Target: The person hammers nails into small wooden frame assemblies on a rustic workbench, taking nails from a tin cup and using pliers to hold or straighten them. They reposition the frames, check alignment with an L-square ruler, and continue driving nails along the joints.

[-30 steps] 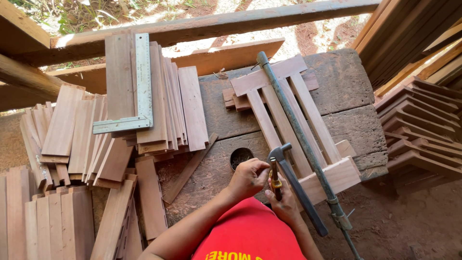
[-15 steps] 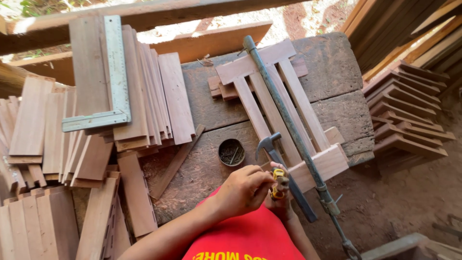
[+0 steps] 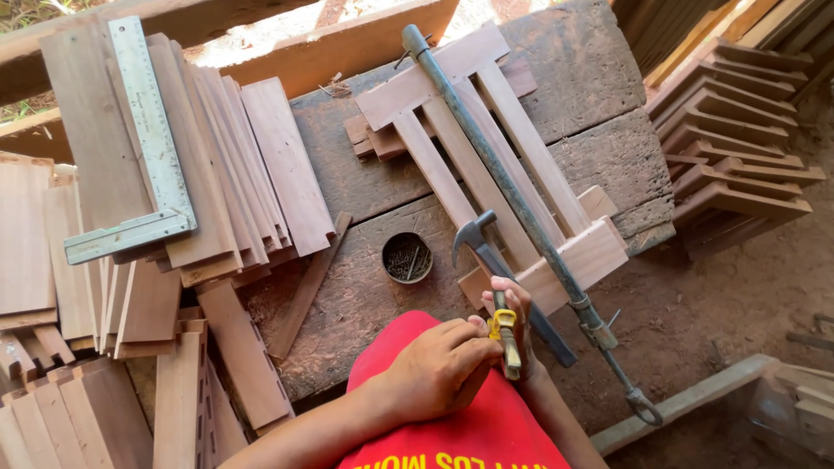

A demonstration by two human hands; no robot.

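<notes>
Slats (image 3: 217, 165) lie fanned at far left under a steel square (image 3: 148, 148), with a round tin of nails (image 3: 407, 257) right of them on the table (image 3: 365, 287). Your left hand (image 3: 439, 369) pinches the yellow-handled tool (image 3: 506, 340) from the left; your right hand (image 3: 512, 304) closes its grip on it from behind. A hammer (image 3: 486, 252) lies just beyond, against the clamped slat frame (image 3: 486, 148).

**Counts, workbench view**

Two hands: left hand (image 3: 439, 369), right hand (image 3: 512, 304). One claw hammer (image 3: 508, 282). One bar clamp (image 3: 521, 208). One steel square (image 3: 143, 143). One round tin of nails (image 3: 407, 257). One yellow-handled tool (image 3: 506, 339). One slatted frame (image 3: 495, 165) with three slats. Loose boards too many to count.
</notes>
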